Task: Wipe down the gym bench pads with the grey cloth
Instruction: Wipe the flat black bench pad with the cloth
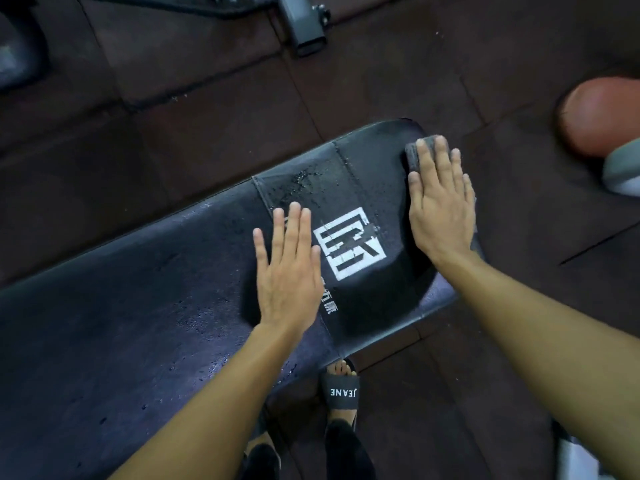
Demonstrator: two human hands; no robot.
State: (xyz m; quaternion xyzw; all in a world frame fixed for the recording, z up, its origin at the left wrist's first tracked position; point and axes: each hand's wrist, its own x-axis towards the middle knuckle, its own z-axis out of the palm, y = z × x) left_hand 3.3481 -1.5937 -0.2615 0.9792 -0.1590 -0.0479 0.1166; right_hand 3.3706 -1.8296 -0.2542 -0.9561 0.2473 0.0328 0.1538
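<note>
Fingers (427, 161) of the right hand (441, 216) lie straight and side by side, pressing flat on the grey cloth (412, 156), not curled round it; the cloth shows only as a folded edge past the fingertips and beside the thumb, the rest hidden under the palm. It sits at the far right end of the bench pad (138, 306), near the rounded corner. Fingers (296, 230) of the left hand (287, 282) are also straight and slightly fanned, grasping nothing, the palm held flat over the middle of the pad; a shadow lies under it and I cannot tell whether it touches the surface. Between the two hands a white square logo (349, 244) is printed on the black pad, with small characters just below it. Water droplets (304, 181) speckle the pad beyond the left fingertips, near a stitched seam. Below the pad's near edge a foot in a black sandal (341, 389) marked JEANE stands on the dark rubber floor (207, 98). A reddish ball (602, 116) sits at the right edge, and a grey metal frame foot (304, 26) at the top.
</note>
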